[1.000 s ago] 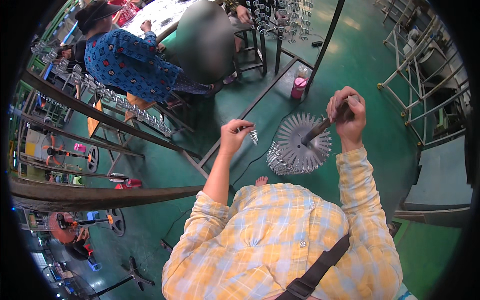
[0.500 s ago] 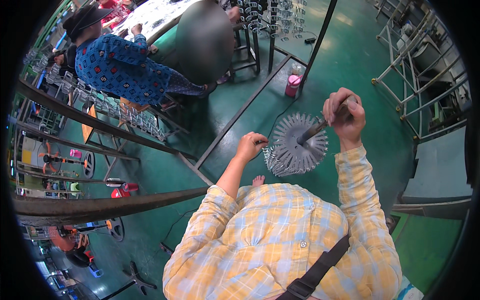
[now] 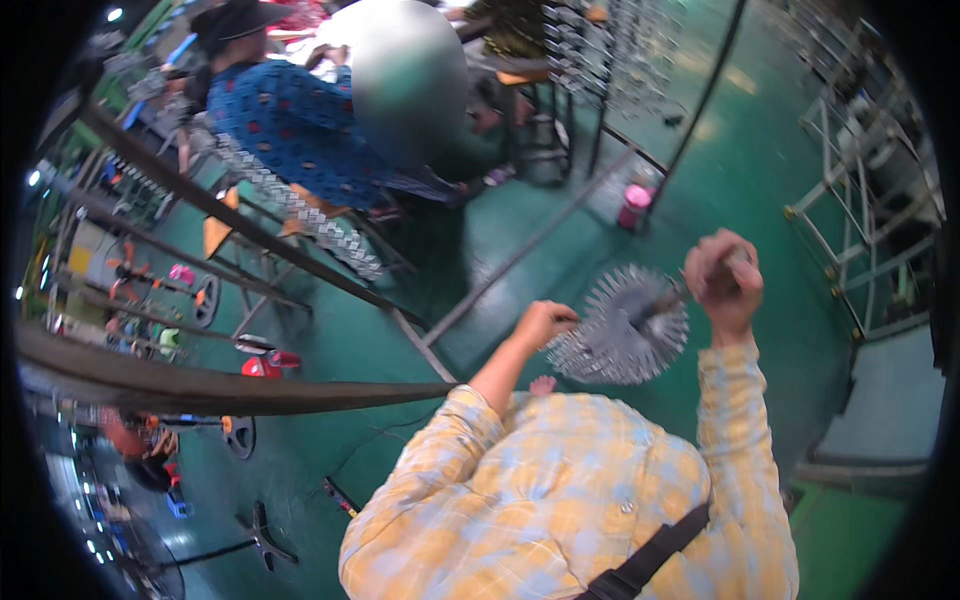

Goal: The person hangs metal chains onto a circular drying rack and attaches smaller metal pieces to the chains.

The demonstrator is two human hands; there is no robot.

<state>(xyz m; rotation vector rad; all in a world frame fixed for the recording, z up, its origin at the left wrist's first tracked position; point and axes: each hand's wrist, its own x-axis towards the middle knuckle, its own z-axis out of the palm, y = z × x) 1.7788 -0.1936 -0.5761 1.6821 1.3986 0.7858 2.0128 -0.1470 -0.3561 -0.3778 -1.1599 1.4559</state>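
Note:
A round grey metal disc (image 3: 620, 345) with many radial slots round its rim hangs in front of me above the floor. From its middle a dark post (image 3: 664, 302) rises toward the right. My right hand (image 3: 726, 278) is closed round the upper end of this post, though motion smears the fingers. Along the disc's left and lower rim sit several small shiny metal pieces (image 3: 572, 362). Just beside that rim is my left hand (image 3: 546, 326), its fingertips pinched together. Whatever lies between them is too small to make out.
A dark metal frame (image 3: 260, 398) runs along my left, its lower bar crossing the floor ahead. Beyond it a co-worker in blue (image 3: 290, 125) sits at a table. Hanging racks of metal parts (image 3: 620, 60) stand ahead, near a pink container (image 3: 635, 205). A tubular rack (image 3: 850, 230) is at right.
The whole view has shifted and blurred, so both hands and the disc appear farther right and lower. My grip on the post and my left pinch beside the rim look unchanged.

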